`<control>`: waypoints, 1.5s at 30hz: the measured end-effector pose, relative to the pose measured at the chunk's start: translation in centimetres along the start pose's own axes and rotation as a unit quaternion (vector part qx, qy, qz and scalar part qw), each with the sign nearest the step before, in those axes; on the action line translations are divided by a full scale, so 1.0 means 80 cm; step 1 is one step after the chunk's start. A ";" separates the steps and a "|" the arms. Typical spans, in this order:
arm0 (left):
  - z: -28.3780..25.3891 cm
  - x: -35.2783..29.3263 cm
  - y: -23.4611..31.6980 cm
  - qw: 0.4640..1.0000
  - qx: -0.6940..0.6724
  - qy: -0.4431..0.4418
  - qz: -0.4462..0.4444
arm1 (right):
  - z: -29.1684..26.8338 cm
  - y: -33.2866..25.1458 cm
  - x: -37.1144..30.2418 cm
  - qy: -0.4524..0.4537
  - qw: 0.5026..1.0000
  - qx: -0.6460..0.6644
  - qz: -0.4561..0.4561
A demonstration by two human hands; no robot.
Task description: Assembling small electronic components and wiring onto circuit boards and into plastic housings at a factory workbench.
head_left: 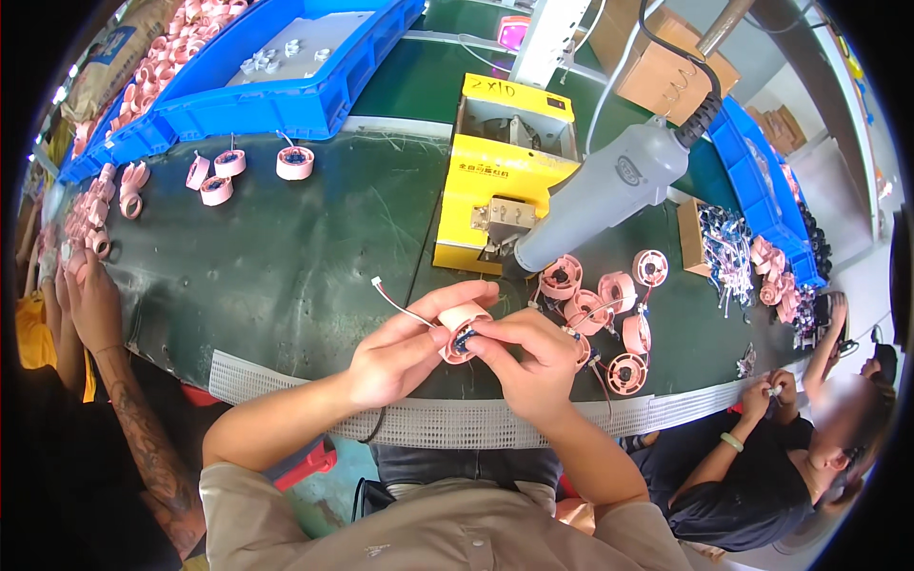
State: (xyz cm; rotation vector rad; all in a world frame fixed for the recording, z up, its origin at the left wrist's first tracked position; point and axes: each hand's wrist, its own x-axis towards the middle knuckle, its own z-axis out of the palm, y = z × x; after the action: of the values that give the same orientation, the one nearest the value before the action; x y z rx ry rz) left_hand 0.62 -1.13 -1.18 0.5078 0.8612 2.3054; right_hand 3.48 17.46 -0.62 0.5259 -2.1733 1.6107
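Above the table's near edge, both hands hold a pink round plastic housing (461, 317) between them. My left hand (395, 354) is closed around its left side, fingers behind it. The thumb and fingertips of my right hand (531, 360) pinch at the opening, where a small blue circuit board (464, 339) shows inside. A thin wire (392, 301) with a white plug at its end sticks up to the left of the housing. To the right of my hands, several pink housings with dark centres (584, 310) lie on the table, some with wires.
A grey electric screwdriver (609, 190) leans over a yellow screw feeder (495, 171) beyond my hands. Blue bins (276, 112) stand at the far left, with several pink housings (217, 190) in front. Wired boards (728, 249) lie far right. A tattooed arm (143, 428) and another worker (762, 457) flank me.
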 end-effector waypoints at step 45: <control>-0.021 0.008 0.000 0.943 0.218 0.211 -0.140 | 0.050 -0.037 0.084 0.159 0.954 0.246 0.063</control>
State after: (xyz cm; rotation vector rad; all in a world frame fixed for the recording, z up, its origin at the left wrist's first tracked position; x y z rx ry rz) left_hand -0.74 -1.50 -2.31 0.0493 1.5618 1.9836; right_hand -1.11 12.36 4.20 0.2377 -1.5958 2.1520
